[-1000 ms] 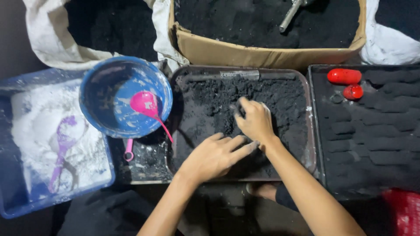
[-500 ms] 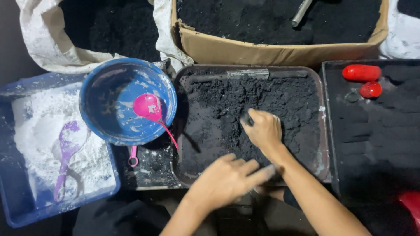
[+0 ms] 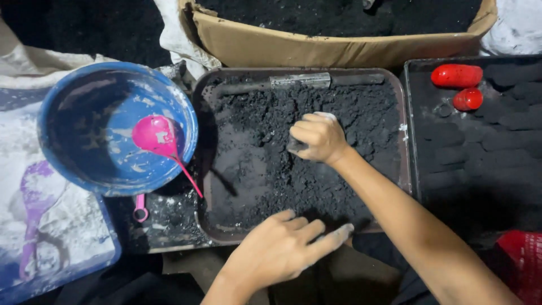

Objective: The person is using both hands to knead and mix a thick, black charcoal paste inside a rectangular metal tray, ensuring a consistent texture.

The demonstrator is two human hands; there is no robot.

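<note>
A dark rectangular tray (image 3: 201, 186) holds a loose black, soil-like powder (image 3: 350, 113). My right hand (image 3: 317, 137) is in the middle of the tray, fingers curled into a fist around a clump of that powder. My left hand (image 3: 282, 248) lies flat, fingers spread, on the tray's near rim and holds nothing. A grey metal bar (image 3: 299, 81) lies along the tray's far edge.
A blue bowl (image 3: 68, 101) with a pink scoop (image 3: 155, 135) sits left of the tray. Under it a blue bin of white powder (image 3: 68, 226) holds a purple scoop (image 3: 34, 209). A cardboard box (image 3: 339, 48) stands behind. A black tray at right carries two red pieces (image 3: 457, 76).
My right hand has closed into a fist on the powder. My left hand has slid back toward me to the tray's near rim. The view has shifted slightly.
</note>
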